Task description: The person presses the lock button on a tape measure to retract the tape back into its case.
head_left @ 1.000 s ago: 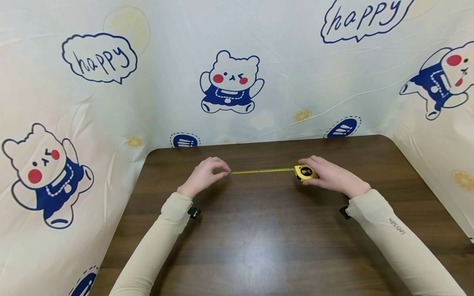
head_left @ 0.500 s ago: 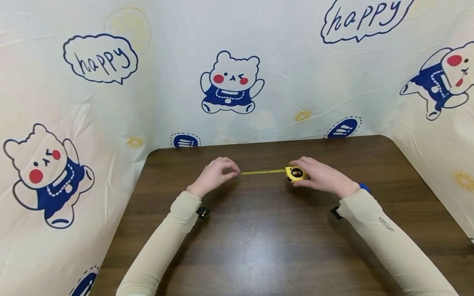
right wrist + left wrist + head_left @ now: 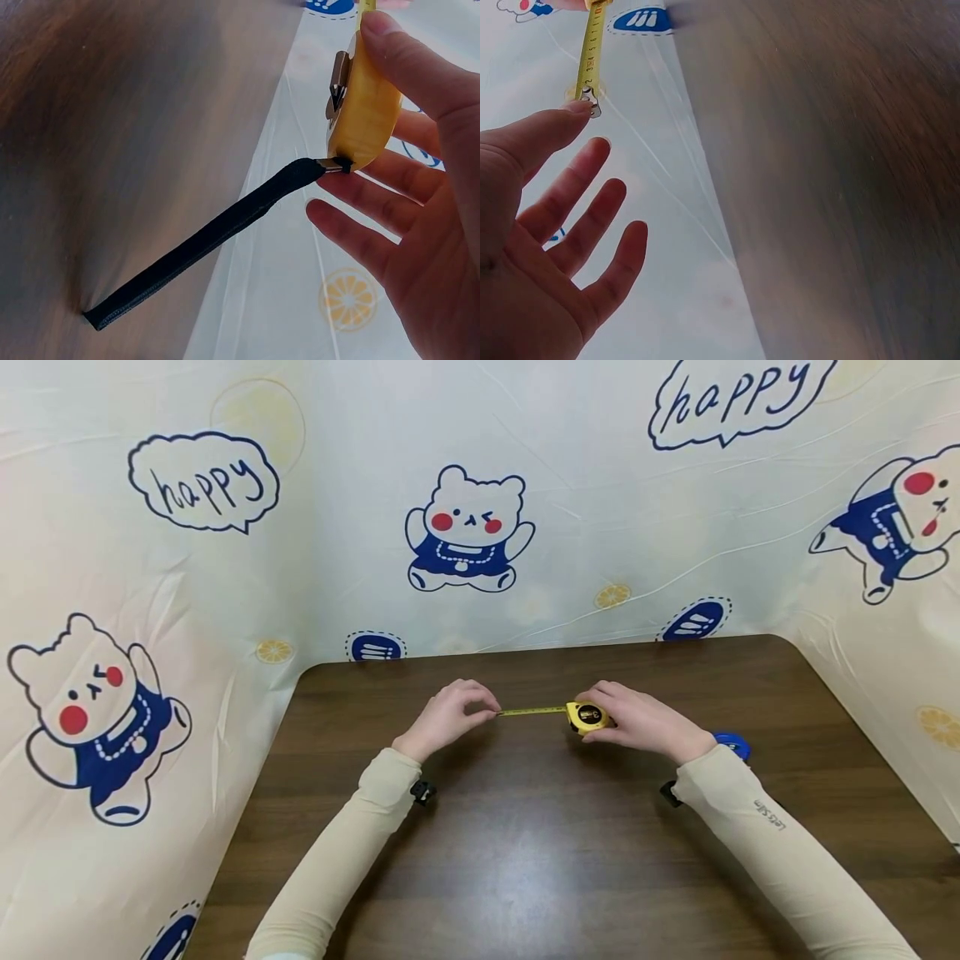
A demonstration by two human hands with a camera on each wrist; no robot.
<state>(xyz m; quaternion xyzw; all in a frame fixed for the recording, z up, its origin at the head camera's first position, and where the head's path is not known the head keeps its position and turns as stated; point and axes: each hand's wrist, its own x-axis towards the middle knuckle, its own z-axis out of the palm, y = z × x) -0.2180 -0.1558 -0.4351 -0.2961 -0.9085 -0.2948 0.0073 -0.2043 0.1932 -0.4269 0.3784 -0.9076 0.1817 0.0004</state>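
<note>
A yellow tape measure [image 3: 587, 717] is gripped in my right hand [image 3: 637, 720], thumb on one edge and fingers on the other. Its short stretch of yellow blade [image 3: 532, 711] runs out to my left hand [image 3: 447, 717]. There the thumb and a fingertip pinch the blade's end; the metal hook [image 3: 590, 101] shows at the thumb tip in the left wrist view, the other fingers spread loosely. In the right wrist view a black wrist strap [image 3: 202, 244] hangs from the case, and a metal belt clip [image 3: 337, 82] sits on its side.
A blue round-edged object [image 3: 733, 745] lies on the brown wooden table [image 3: 510, 827], partly hidden behind the right wrist. A pale curtain [image 3: 345, 527] printed with bears stands along the table's back and sides.
Both hands have moved toward each other, and the blade between them has become shorter. The blue object has come into view from behind the right sleeve.
</note>
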